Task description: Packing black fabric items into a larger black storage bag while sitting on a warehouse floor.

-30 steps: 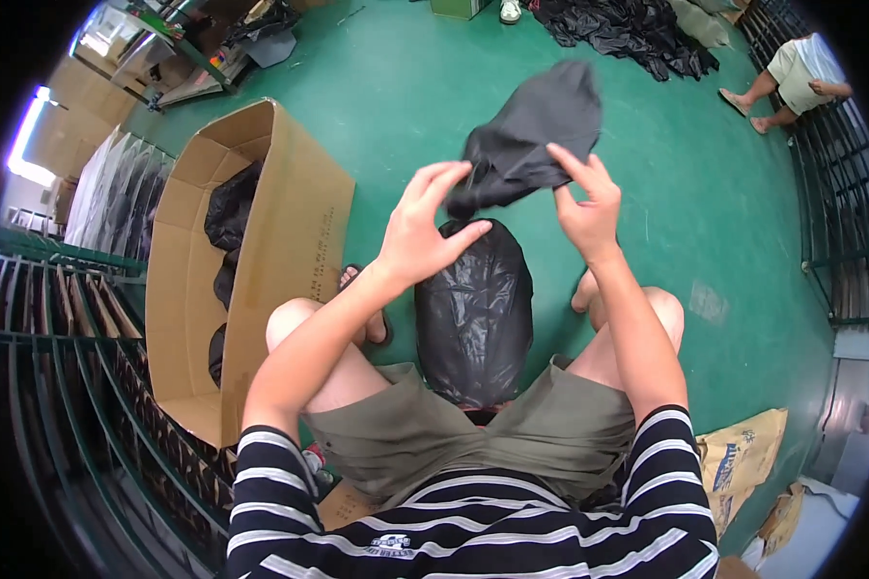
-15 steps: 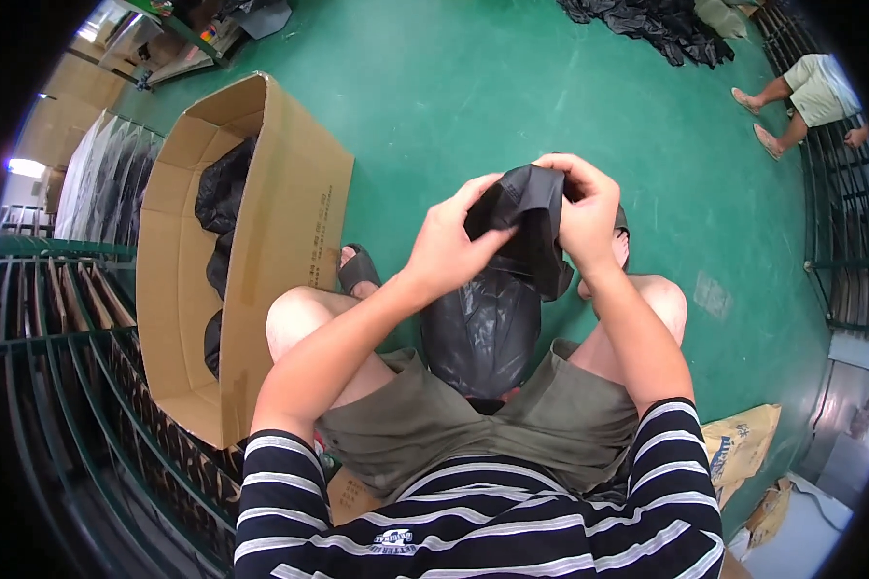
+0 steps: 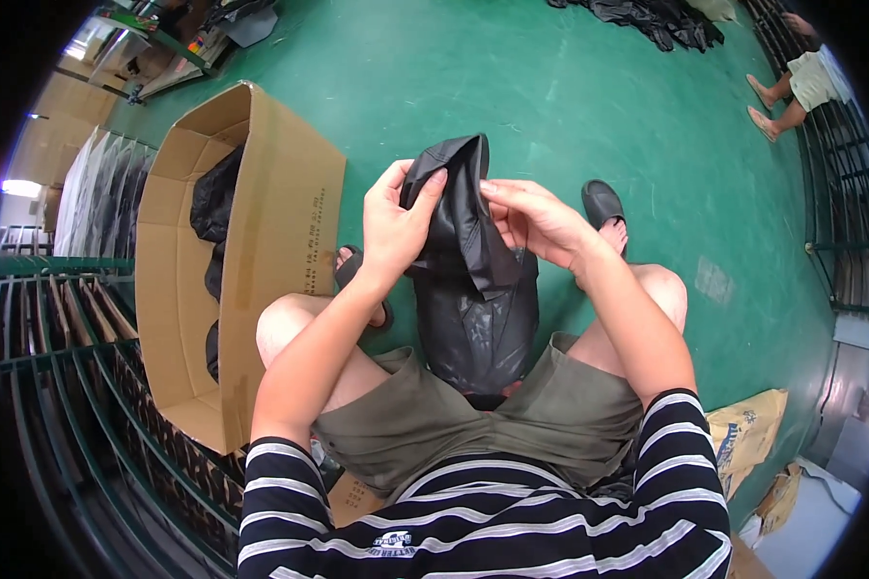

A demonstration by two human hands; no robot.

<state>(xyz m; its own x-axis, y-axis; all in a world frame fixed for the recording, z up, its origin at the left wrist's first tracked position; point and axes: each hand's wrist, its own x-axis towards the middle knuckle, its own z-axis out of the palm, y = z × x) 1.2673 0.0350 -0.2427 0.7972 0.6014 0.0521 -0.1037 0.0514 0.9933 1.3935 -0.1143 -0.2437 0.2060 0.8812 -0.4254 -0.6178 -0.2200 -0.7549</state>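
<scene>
In front of me a black, slightly shiny piece of folded sheet material [image 3: 451, 207] hangs between my hands; its exact kind I cannot make out. My left hand [image 3: 397, 220] is closed on its left side, the thumb lying over the front face. With thumb and bent fingers, my right hand [image 3: 543, 222] grips the right edge, partly hiding its own fingertips. Below them, between my knees, stands a bulky black wrapped form [image 3: 478, 333] with a wrinkled, shiny surface. The hanging piece covers its upper part.
At my left an open cardboard carton [image 3: 294, 212] holds several black bundles [image 3: 216, 198]. Green metal racks [image 3: 77, 343] stand beyond it. A yellowish paper sack [image 3: 748, 429] lies at my right. Far off are a black heap [image 3: 666, 24] and another person's legs [image 3: 777, 106].
Both hands have moved left with the black piece, which now hangs longer and more open. My right hand has shifted from its top to its right edge.
</scene>
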